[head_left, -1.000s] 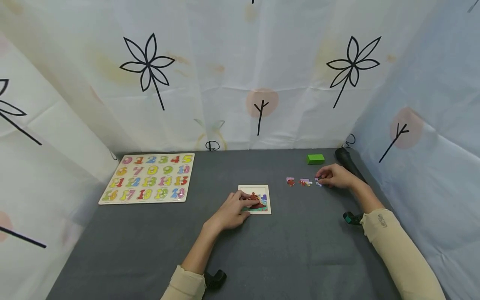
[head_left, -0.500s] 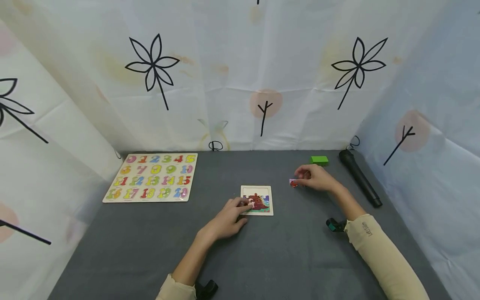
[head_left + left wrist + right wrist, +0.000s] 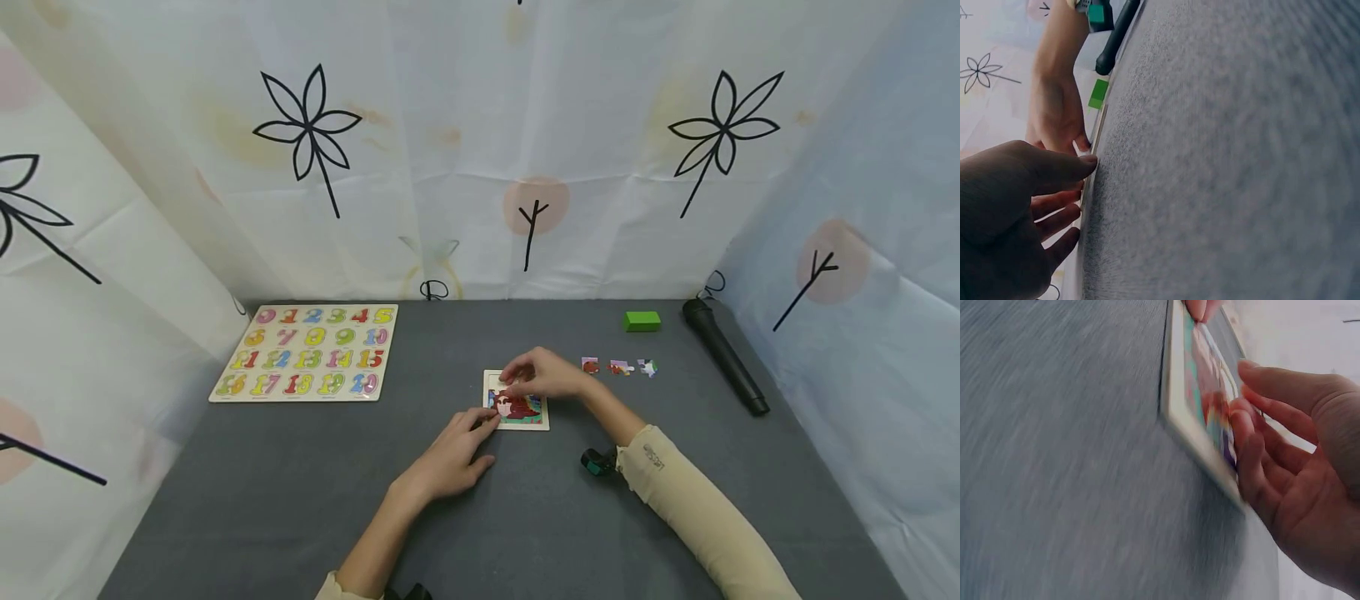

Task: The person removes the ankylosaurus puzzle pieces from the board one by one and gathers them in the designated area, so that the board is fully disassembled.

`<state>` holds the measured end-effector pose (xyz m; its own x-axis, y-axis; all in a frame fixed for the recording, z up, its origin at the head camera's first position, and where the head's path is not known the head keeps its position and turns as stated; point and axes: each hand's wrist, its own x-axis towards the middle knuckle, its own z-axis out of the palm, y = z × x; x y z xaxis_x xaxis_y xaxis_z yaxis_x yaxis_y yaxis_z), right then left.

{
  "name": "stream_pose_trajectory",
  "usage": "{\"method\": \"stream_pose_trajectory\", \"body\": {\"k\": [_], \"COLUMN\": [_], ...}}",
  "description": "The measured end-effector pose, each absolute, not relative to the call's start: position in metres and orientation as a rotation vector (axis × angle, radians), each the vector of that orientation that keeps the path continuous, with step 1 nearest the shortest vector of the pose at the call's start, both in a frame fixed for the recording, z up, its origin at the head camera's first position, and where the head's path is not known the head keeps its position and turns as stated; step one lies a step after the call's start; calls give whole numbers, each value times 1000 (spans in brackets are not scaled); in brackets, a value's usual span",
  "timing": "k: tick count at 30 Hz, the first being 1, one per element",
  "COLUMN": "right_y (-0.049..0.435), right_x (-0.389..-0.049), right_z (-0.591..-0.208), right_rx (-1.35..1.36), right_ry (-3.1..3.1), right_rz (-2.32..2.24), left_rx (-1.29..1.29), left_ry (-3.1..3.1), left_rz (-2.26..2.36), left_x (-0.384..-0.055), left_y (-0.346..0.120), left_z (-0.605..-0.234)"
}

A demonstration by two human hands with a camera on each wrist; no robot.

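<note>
A small framed jigsaw puzzle (image 3: 534, 423) with a red-brown figure lies flat on the grey table. My left hand (image 3: 450, 457) rests at its lower left, index fingertip on the picture and thumb on the cloth. Over the upper part of the puzzle is my right hand (image 3: 546, 375), its fingers loosely bent and hiding some of the picture. In the right wrist view, the right hand's fingertips (image 3: 1241, 415) are at the picture's edge, with no piece visible between thumb and fingers. Three loose puzzle pieces (image 3: 620, 367) lie in a row right of the frame.
A wooden number board (image 3: 300, 354) lies at the back left. A green block (image 3: 642, 322) is at the back right, beside a black microphone-like cylinder (image 3: 726, 358). Patterned white curtains (image 3: 465, 150) close off the back and sides.
My right hand has travelled left from the rightmost loose piece, past the row, to the puzzle; the three pieces stay in their row. My left hand has slid slightly down-left on the puzzle.
</note>
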<state>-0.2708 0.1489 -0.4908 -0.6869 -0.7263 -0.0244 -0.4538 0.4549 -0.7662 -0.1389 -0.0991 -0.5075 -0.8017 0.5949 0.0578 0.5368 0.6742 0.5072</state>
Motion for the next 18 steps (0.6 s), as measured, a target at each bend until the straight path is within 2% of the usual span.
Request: {"method": "stream_pose_trajectory", "body": {"k": [7,18], "right_y": [127,121], "right_x": [-275,-280], "right_z": [-487,-488], "right_rx": [-979,-972], "right_ry": [2352,2360], "right_rz": [-989,-923], "left_rx": [920,869], "left_ry": [2775,2729], "left_rz": [773,881], "left_x": [-138,-140], "left_y": [-97,-97], "left_z": [-508,-511]}}
